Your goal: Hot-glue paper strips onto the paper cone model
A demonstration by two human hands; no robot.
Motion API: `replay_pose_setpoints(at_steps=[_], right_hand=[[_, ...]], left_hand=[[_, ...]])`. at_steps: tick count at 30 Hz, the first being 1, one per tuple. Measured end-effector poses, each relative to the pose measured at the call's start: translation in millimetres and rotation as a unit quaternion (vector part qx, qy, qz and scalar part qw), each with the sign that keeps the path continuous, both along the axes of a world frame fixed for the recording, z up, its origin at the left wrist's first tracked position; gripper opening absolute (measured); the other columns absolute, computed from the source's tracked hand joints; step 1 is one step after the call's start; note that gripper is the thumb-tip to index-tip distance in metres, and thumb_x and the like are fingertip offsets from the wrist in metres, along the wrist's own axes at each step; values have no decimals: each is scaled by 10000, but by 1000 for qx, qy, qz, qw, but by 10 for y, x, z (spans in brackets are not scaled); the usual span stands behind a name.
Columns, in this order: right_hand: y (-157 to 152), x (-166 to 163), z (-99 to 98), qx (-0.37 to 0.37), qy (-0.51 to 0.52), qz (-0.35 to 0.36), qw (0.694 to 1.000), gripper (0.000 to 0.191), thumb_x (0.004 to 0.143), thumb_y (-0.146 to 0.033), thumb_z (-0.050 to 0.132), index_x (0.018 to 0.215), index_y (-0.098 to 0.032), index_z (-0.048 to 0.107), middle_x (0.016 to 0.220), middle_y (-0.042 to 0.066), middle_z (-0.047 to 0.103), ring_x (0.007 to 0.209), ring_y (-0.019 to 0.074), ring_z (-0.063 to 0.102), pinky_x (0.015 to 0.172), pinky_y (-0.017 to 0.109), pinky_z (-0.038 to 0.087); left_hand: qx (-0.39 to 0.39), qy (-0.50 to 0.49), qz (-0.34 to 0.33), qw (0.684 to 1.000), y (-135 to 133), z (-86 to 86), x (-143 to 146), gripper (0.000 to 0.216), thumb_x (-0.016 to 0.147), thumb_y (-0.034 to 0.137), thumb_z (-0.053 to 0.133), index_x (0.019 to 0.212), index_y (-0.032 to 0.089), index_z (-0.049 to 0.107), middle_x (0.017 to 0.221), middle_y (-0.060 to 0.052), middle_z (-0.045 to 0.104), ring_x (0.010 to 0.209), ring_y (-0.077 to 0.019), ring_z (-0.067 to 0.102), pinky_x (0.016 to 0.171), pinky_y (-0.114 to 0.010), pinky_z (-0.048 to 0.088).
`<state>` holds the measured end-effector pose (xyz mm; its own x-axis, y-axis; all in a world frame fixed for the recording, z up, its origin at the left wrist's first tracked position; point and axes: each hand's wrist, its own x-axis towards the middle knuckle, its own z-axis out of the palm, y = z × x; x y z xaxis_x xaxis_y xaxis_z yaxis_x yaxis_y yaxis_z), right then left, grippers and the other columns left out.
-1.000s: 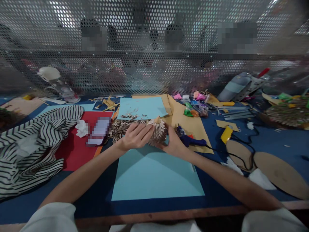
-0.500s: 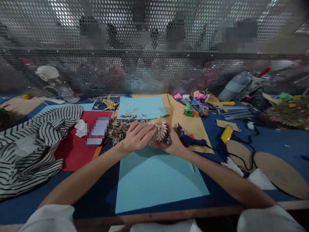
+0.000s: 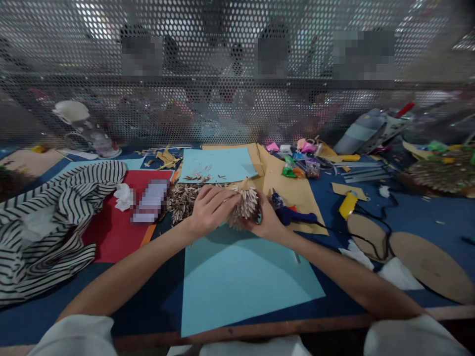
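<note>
A rounded craft piece (image 3: 244,210) covered in overlapping pale, pointed scales is held above the light blue sheet (image 3: 248,282). My right hand (image 3: 270,221) is wrapped round its right side and underside. My left hand (image 3: 212,210) is closed at its upper left, fingers together and tips against the scales; whether a loose scale is pinched there is hidden. Left of that hand lies a heap of loose brown scales (image 3: 181,201), partly covered by the hand. A blue hot glue gun (image 3: 293,215) lies on tan paper (image 3: 289,185) just beyond my right hand.
A second blue sheet (image 3: 218,163) with scale bits lies behind. Left are red paper (image 3: 111,235), a phone (image 3: 151,200) and striped cloth (image 3: 61,217). Right are a yellow cutter (image 3: 348,205), a black cord, cardboard discs (image 3: 432,264) and clay packets (image 3: 300,165). Perforated metal (image 3: 222,109) stands behind.
The front blue sheet has turned slightly, its near left corner shifting right and toward the table edge. The scaly piece has tilted a little; both hands keep nearly the same place.
</note>
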<state>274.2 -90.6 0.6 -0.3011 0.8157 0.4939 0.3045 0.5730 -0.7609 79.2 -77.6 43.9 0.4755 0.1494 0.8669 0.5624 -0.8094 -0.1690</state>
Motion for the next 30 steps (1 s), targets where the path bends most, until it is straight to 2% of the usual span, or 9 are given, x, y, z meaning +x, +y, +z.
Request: replay_pose_setpoints(at_steps=[14,22,30], right_hand=[[-8,-13,-66,-6,-7,-11,1000,687,704,-313,676,1285,-276,310,1211,110,502,1199,342,477,1015,545,403],[3,-14,-105,-2,-16,-20,1000,727,684,-300,682,1300,-255,299,1213,122,501,1195,349,478,1006,544,408],[-7,-15,-69,1,-27,-26,999,677,690,-326,677,1263,-235,328,1198,137,501,1199,360,469,992,551,413]], left_hand=[[-27,-23,-7,999,-7,-5,26,247,785,106,638,1011,206,625,902,-39,722,828,-166,661,750,-309,460],[-34,-26,-8,999,6,-42,20,248,798,106,623,1017,223,625,903,-29,720,826,-158,662,754,-308,461],[-33,-17,-5,999,-6,0,25,229,785,102,637,988,207,628,887,-38,723,801,-160,663,736,-308,462]])
